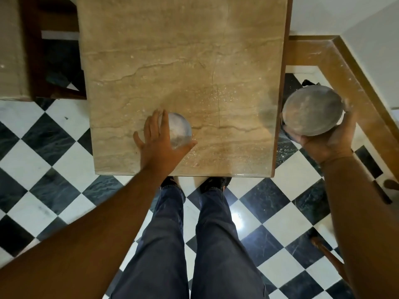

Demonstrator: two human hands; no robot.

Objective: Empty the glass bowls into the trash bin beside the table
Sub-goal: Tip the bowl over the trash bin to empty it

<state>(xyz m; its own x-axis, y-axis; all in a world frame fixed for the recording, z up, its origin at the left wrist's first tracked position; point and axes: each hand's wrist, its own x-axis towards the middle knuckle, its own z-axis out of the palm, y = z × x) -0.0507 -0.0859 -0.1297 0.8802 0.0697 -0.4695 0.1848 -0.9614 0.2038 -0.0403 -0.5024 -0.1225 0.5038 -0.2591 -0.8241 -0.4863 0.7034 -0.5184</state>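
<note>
Beneath the right hand (pixel 323 143), an upturned glass bowl (pixel 313 111) seems emptied; left hand (pixel 159 137) loosely cups the second bowl (pixel 179 130), contents unclear, on the tabletop (pixel 183 61).

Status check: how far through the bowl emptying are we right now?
About midway, it seems. In hand: the right hand holds the larger glass bowl tipped out past the table's right edge, over something dark on the floor, probably the bin, mostly hidden. Left: the left hand rests on the small glass bowl on the table; its contents are unclear. Spilled grains remain.
</note>
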